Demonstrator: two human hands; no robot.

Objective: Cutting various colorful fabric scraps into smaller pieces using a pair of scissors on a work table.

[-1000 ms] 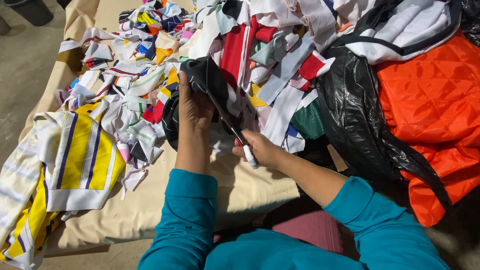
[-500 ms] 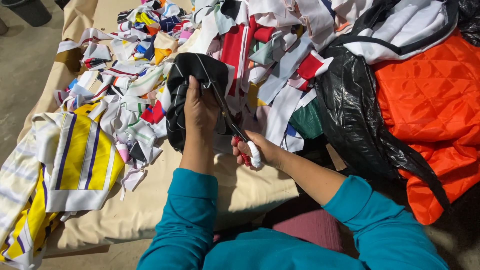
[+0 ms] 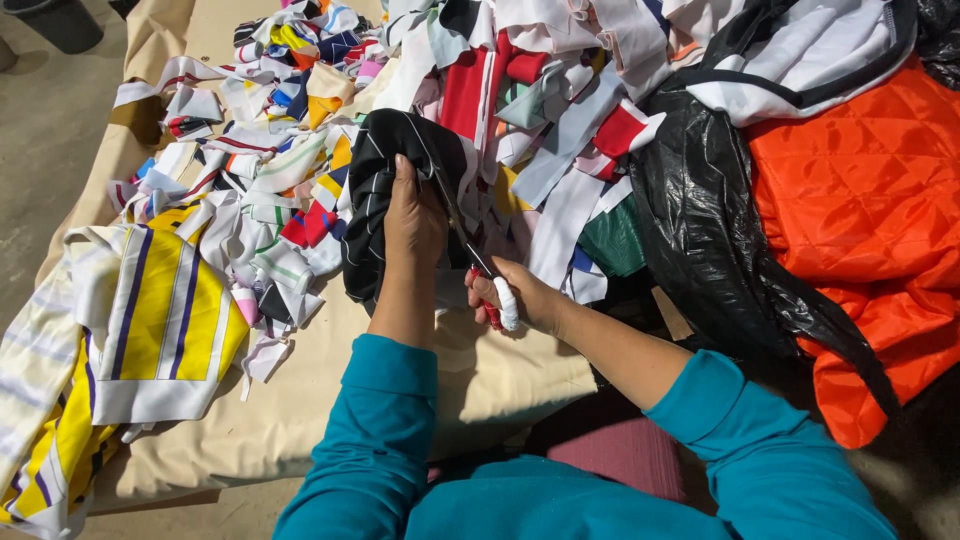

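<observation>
My left hand (image 3: 413, 222) grips a piece of black cloth with thin white stripes (image 3: 378, 190), holding it flat over the beige table cover (image 3: 300, 400). My right hand (image 3: 520, 297) is closed on a pair of scissors with red handles (image 3: 480, 270); a white wrap covers one finger. The scissor blades run up and to the left, along the right edge of the black cloth beside my left hand. Both arms wear teal sleeves.
A heap of colourful fabric scraps (image 3: 270, 170) covers the far part of the table. A yellow, white and purple striped garment (image 3: 150, 310) lies at the left. An orange quilted fabric (image 3: 860, 210) and a black plastic bag (image 3: 700, 230) sit at the right.
The black striped cloth has been drawn closer and spread out more under my left hand. The scissors have moved a little along its edge.
</observation>
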